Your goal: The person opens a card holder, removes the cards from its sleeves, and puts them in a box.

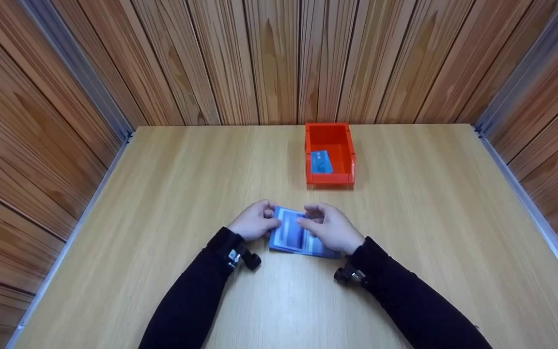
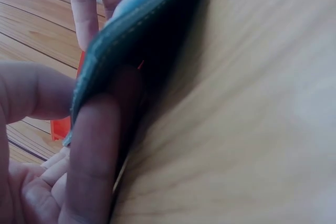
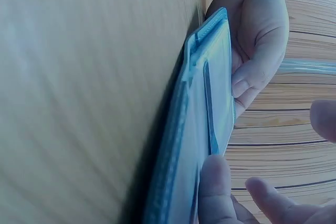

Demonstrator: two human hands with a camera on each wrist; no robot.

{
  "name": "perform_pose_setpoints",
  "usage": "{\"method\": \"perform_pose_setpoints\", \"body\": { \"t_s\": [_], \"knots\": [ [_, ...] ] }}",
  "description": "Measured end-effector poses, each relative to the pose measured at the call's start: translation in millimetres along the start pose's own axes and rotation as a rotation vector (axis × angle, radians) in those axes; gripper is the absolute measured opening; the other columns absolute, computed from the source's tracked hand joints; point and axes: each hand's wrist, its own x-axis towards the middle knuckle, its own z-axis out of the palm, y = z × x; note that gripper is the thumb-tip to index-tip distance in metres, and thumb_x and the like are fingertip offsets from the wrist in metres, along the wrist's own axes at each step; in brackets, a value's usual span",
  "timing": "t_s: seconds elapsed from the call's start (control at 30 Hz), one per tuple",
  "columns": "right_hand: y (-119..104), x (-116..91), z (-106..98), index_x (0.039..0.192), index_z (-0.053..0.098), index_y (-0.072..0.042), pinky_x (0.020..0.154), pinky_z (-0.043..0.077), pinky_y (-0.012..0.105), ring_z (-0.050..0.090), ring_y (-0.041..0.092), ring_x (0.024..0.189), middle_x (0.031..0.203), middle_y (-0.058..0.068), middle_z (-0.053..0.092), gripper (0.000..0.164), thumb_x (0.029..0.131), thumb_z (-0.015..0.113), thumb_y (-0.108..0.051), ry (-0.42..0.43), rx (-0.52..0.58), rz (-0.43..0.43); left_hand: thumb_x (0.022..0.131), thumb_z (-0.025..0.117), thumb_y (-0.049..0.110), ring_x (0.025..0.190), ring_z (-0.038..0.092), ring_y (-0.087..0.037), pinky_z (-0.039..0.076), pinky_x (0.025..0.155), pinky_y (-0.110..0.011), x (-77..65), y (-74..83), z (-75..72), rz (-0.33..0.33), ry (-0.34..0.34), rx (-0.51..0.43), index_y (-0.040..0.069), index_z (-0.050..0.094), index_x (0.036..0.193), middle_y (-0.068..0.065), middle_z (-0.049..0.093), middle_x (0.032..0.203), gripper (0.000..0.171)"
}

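Note:
An opened blue wallet with stitched edges lies over the table in the head view, its inside facing up. My left hand grips its left edge, thumb on the inside and fingers beneath. Seen from the left wrist, that side of the wallet is lifted off the tabletop. My right hand is over the right half, fingers loosely bent. In the right wrist view a fingertip touches the inside beside a pocket slit, while the other fingers stand apart from it.
Beyond the hands, an orange bin stands near the back of the wooden table. A blue card lies inside it. Wood-panelled walls with metal corner rails enclose the table at the back and sides.

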Motion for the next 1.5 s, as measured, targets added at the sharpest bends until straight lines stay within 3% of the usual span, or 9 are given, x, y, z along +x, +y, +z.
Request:
{"method": "perform_pose_setpoints", "body": {
  "t_s": [0.73,0.97,1.17,1.5],
  "knots": [
    [6,3,0,0.138,0.053,-0.002,0.098,0.052,0.037,0.063,0.021,0.112,0.130,0.009,0.062,0.056,0.089,0.074,-0.020,-0.022,0.064,-0.055,0.089,0.061,0.000,0.077,0.068,-0.018,0.058,0.062,-0.030,0.4,0.9,-0.7,0.004,-0.023,0.002,0.002,0.046,0.120,-0.009,0.068,0.094,0.035],
    [10,7,-1,0.138,0.053,-0.001,0.090,0.056,0.033,0.066,0.020,0.105,0.126,0.011,0.063,0.055,0.088,0.073,-0.013,-0.037,0.139,-0.003,0.090,0.061,0.001,0.079,0.068,-0.018,0.058,0.062,-0.030,-0.4,1.7,-0.4,-0.013,-0.017,0.010,0.002,0.046,0.122,-0.010,0.069,0.097,0.035],
    [12,11,-3,0.135,0.053,0.003,0.081,0.059,0.032,0.069,0.020,0.091,0.112,0.015,0.063,0.052,0.088,0.072,-0.008,-0.079,0.225,0.054,0.090,0.062,0.001,0.078,0.066,-0.018,0.058,0.062,-0.029,-1.1,2.2,0.8,-0.012,-0.008,0.008,0.000,0.047,0.122,-0.010,0.067,0.096,0.036],
    [15,14,-4,0.130,0.057,0.004,0.077,0.060,0.032,0.071,0.019,0.084,0.102,0.014,0.066,0.045,0.089,0.070,-0.007,-0.099,0.215,0.070,0.089,0.062,0.001,0.076,0.065,-0.016,0.056,0.061,-0.027,0.0,1.8,0.4,-0.016,-0.009,0.014,0.002,0.047,0.121,-0.007,0.067,0.094,0.035]
  ]
}}
